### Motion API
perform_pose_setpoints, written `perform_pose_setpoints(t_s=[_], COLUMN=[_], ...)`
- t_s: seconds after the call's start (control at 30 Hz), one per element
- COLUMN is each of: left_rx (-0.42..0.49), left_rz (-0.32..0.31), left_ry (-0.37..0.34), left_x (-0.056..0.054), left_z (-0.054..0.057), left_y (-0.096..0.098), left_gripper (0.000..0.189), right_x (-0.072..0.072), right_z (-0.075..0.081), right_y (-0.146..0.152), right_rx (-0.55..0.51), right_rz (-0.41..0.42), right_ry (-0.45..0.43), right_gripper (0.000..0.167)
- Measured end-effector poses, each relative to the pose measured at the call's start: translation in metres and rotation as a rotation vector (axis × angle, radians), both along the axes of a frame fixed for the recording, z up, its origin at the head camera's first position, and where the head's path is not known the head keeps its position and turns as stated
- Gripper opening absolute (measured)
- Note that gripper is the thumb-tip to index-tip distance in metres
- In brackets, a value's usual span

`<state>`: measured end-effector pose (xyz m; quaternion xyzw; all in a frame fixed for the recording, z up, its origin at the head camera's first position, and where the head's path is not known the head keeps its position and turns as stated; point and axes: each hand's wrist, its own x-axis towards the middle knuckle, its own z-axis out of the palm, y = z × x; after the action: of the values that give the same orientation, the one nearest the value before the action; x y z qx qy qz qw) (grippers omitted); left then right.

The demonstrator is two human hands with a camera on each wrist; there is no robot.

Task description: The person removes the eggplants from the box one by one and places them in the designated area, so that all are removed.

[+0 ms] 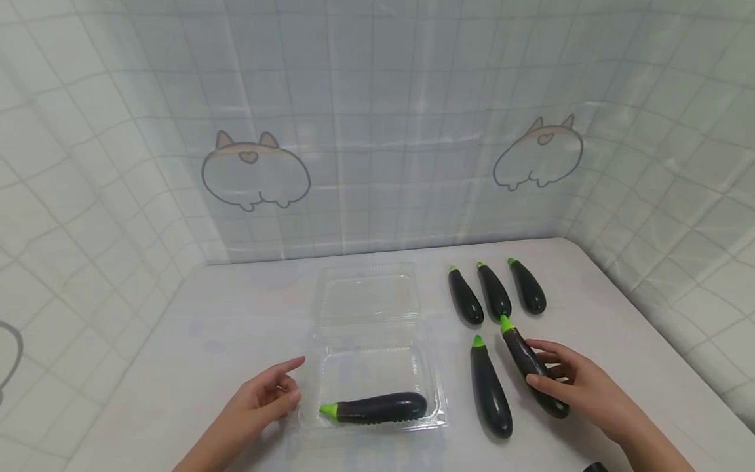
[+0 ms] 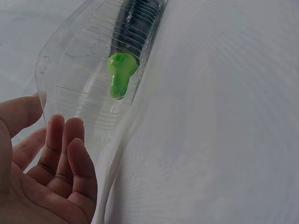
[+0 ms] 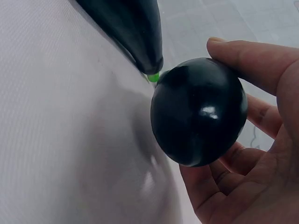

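My right hand (image 1: 580,387) holds a dark eggplant (image 1: 527,359) with a bright green stem, thumb on one side and fingers on the other. In the right wrist view its glossy round end (image 3: 198,112) faces the camera. A clear plastic clamshell container (image 1: 433,367) lies opened flat, its lid (image 1: 366,295) toward the wall. One eggplant (image 1: 383,408) rests crosswise in the near half, green stem to the left. Beside that half's left edge is my left hand (image 1: 259,400), index finger extended and the others loosely bent, nothing in its grasp. The left wrist view shows its fingertips right at the container's wall (image 2: 51,84).
Another eggplant (image 1: 491,393) lies between the container and my right hand. Farther back on the right, three more lie side by side, including a left one (image 1: 466,298) and a right one (image 1: 529,288). Grid-patterned curtains (image 1: 377,131) enclose the white table (image 1: 236,314).
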<state>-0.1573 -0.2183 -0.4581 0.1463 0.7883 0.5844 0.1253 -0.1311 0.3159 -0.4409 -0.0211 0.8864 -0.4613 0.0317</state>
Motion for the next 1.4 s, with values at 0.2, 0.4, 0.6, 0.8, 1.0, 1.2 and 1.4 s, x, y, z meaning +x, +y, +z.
perform_pose_setpoints(t_s=[0.2,0.4,0.6,0.8,1.0,1.2,1.4], left_rx=[-0.02,-0.039,-0.053,-0.052,-0.046,-0.057,-0.044], left_rz=[-0.003,0.006,0.015,0.027,0.017,0.024,0.013], left_ry=[-0.008,-0.016,-0.007,-0.039,-0.043,-0.039,-0.013], left_x=[-0.0008,-0.0011,-0.0012,-0.0008,-0.0005,-0.0011,-0.0017], left_z=[0.0022,0.0029,0.003,0.0037,0.0055,0.0045,0.0015], left_y=[0.0019,0.002,0.001,0.0013,0.002,0.001,0.0013], left_gripper=[0.057,0.057,0.057,0.057,0.058,0.057,0.057], right_x=[-0.0015,-0.0038,-0.0046,-0.0043,-0.006,-0.0061,-0.0044], right_z=[-0.0031,-0.0087,-0.0091,-0.01,-0.0097,-0.0094,-0.0097], right_y=[0.0026,0.0038,0.0021,0.0035,0.0035,0.0034,0.0036], right_rx=[-0.004,0.036,0.065,0.086,0.11,0.123,0.141], right_rz=[-0.007,0.001,-0.005,0.001,-0.002,-0.008,-0.019], right_ry=[-0.048,-0.04,-0.035,0.003,-0.014,-0.04,-0.058], right_gripper=[0.066,0.066,0.067,0.064,0.063,0.064,0.067])
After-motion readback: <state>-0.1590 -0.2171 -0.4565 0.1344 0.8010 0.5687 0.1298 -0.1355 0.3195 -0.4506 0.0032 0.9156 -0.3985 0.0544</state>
